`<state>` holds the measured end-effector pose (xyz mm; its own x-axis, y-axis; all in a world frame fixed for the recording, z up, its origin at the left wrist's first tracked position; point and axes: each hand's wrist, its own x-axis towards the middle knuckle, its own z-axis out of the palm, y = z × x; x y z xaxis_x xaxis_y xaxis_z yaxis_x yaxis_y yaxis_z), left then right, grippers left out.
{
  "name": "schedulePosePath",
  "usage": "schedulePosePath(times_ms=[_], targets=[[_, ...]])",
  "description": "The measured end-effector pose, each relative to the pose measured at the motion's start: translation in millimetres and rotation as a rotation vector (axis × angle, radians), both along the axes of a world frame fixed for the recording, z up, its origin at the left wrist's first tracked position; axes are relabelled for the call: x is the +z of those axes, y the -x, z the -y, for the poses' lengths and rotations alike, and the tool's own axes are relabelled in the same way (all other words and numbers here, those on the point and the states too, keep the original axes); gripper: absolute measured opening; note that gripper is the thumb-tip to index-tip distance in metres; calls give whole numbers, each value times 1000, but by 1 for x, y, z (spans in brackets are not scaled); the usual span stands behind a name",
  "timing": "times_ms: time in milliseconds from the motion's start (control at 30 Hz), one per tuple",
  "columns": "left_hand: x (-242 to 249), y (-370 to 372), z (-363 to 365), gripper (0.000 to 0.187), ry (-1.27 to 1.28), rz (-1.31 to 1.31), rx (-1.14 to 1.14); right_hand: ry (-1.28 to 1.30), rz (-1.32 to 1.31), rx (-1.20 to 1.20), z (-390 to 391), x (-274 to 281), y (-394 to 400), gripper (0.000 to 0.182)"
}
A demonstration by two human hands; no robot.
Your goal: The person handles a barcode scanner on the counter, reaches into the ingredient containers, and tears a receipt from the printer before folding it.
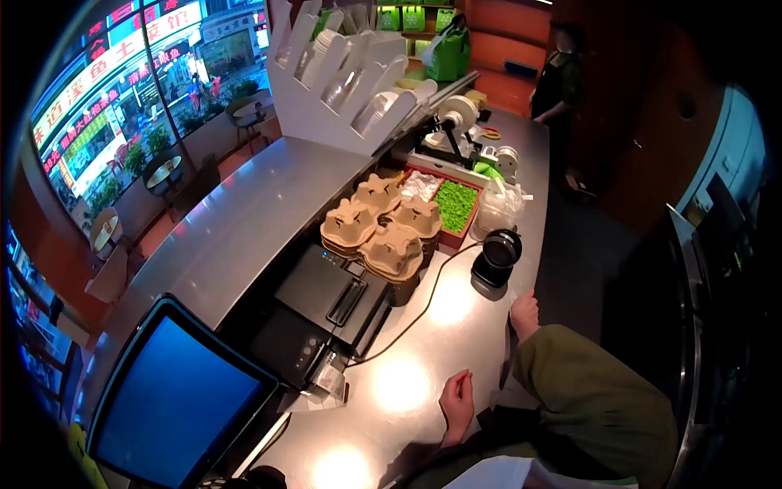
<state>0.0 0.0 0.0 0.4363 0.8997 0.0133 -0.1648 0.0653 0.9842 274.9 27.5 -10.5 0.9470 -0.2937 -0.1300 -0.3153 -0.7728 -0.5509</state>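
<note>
My left hand rests above the metal counter, its fingers curled together with nothing visible in them. Farther along the counter's right edge, my right hand is closed in a loose fist beside that edge. No object shows in it, and an olive sleeve covers that arm. Nearest to my right hand is a black scanner on a stand, its cable running across the counter. Left of my hands is a black receipt printer with a paper slip at its front.
Stacked cardboard cup carriers stand behind the printer. Beyond are a red tray of green packets and a clear plastic container. A blue-lit screen stands at lower left. Another person stands beyond the counter's far end.
</note>
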Motion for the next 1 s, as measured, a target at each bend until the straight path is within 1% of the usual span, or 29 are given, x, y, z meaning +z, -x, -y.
schedulePosePath(times_ms=[33,67,100,167,200,267,300,367,433,500,533,633,667,767,900,967,1000], targets=[[5,20,-10,16,-22,-9,-7,-3,-31,7,-12,-10,21,51],[9,38,-15,16,-35,-19,-8,49,-1,135,-20,5,54,53],[16,-70,43,15,41,142,-3,112,120,100,39,46,-67,53],[11,-38,32,15,7,59,17,91,46,131,28,5,-49,54],[9,-22,23,15,-7,19,31,28,4,94,17,-5,-34,54],[10,-20,24,15,14,-6,40,-48,-21,13,11,1,-29,54],[12,-19,24,15,29,-20,39,-53,-36,55,10,8,-26,56],[15,-15,21,16,64,67,30,-128,82,29,7,35,-3,51],[10,-14,16,17,118,166,1,-78,656,568,16,17,-7,53],[12,-10,9,18,157,151,-46,-99,843,806,12,17,-2,60],[13,-10,8,18,195,174,-69,-182,826,915,13,16,-1,64],[11,-9,6,20,264,212,-129,-376,628,877,15,18,3,66],[8,-9,4,20,281,231,-142,-320,581,881,13,12,-2,69],[10,-5,3,21,318,271,-170,-257,577,962,15,21,4,71],[13,-2,3,23,395,338,-170,-354,533,927,16,19,3,78],[23,-2,2,23,452,347,-156,-443,435,891,17,26,0,87],[20,-2,0,22,464,391,-162,-481,443,864,15,21,-6,89]])
